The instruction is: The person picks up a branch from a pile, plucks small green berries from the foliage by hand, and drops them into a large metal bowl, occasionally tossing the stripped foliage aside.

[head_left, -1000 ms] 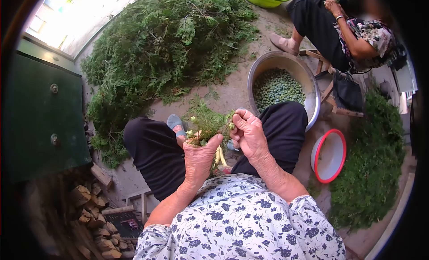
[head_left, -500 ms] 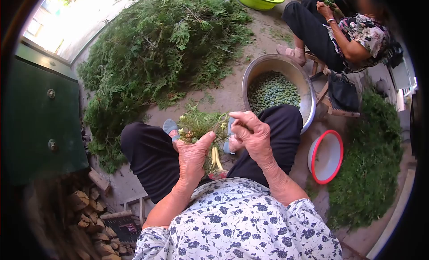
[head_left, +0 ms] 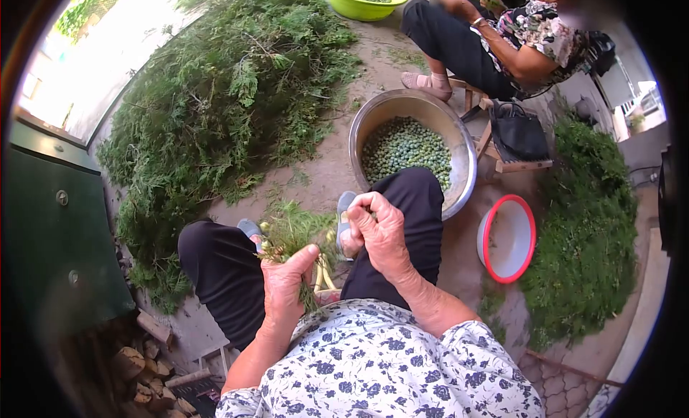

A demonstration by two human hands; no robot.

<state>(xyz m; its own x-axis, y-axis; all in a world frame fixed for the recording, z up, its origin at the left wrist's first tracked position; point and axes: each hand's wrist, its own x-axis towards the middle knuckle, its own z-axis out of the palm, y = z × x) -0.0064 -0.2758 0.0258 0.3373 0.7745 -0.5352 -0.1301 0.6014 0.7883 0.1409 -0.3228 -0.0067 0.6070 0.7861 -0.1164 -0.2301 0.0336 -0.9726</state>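
My left hand is closed around a green sprig with fine leaves and small pale bits on it, held above my lap. Just right of the sprig, my right hand has its fingers curled and pinched; whatever lies between them is too small or hidden to make out. Beyond my right knee stands a wide metal basin, partly filled with small round green berries. Some pale yellow strips show between my hands, near my lap.
A large heap of green branches lies ahead to the left, another pile at the right. A red-rimmed white bowl, a black bag, a yellow-green basin, firewood and a seated person are around.
The camera view has shifted, so the basin and the other person appear further left. My right hand remains curled beside the sprig, and my left hand still holds it.
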